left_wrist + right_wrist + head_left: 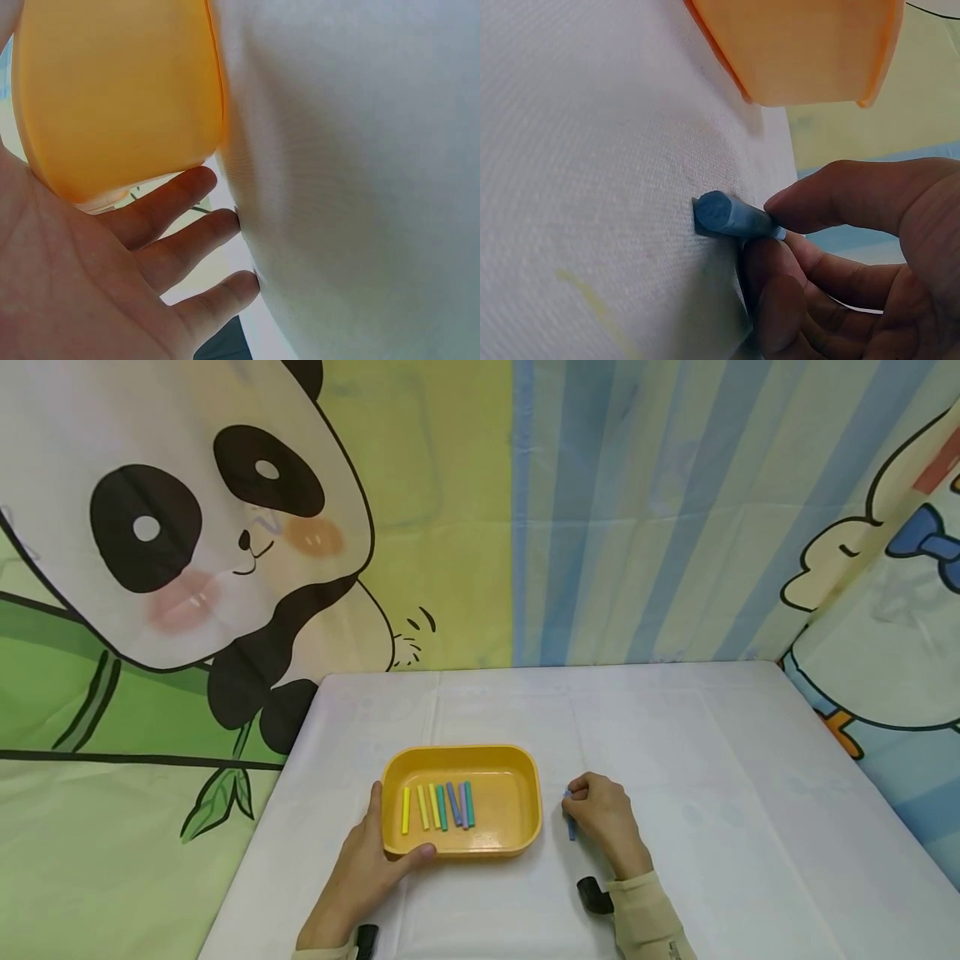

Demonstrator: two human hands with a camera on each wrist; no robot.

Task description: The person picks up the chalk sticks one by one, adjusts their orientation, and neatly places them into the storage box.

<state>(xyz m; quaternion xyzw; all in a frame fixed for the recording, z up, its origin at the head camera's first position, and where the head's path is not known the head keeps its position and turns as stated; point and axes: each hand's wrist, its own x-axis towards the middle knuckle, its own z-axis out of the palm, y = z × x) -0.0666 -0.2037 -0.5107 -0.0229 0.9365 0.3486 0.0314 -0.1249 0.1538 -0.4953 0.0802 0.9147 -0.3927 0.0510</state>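
Between thumb and fingertips, my right hand [603,814] pinches a blue chalk stick [735,216] at the white cloth, to the right of a yellow-orange tray [506,843]. In the right wrist view, the chalk's blunt end points away from the fingers, low over the cloth. My left hand [367,868] rests against the tray's near left corner, thumb along the front side and forefinger along the left side. Its other fingers [187,259] stretch out fairly straight in the left wrist view. Inside the tray, several chalk sticks [441,807] in yellow, green, blue and purple lie side by side.
A white cloth [720,827] covers the table, with a faint yellow mark [592,300] on it in the right wrist view. Behind the table hangs a printed curtain [450,527] with a panda and stripes. Dark wrist devices [594,895] sit at both wrists.
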